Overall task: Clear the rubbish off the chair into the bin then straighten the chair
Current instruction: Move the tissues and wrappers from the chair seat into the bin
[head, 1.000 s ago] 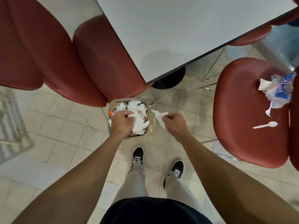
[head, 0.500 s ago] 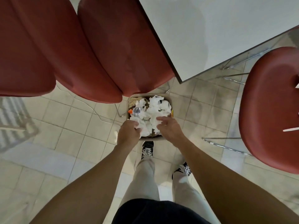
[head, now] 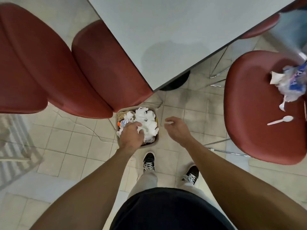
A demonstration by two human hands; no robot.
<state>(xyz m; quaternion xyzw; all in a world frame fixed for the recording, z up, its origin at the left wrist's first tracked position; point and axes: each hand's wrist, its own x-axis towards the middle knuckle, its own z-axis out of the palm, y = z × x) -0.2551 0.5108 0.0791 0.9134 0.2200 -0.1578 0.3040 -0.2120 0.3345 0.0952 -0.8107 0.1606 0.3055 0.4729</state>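
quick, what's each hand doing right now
Left hand: over the bin, pressing on the tissues; grip cannot be told.
Right hand: open, empty.

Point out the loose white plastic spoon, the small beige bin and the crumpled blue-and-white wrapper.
white plastic spoon (head: pixel 280 120), head view, mid-handle.
small beige bin (head: pixel 157 141), head view, right rim.
crumpled blue-and-white wrapper (head: pixel 294 82), head view, its middle.

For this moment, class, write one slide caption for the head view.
Left hand presses tissues into the full bin; right hand hangs empty; wrappers and spoons remain on the red chair.
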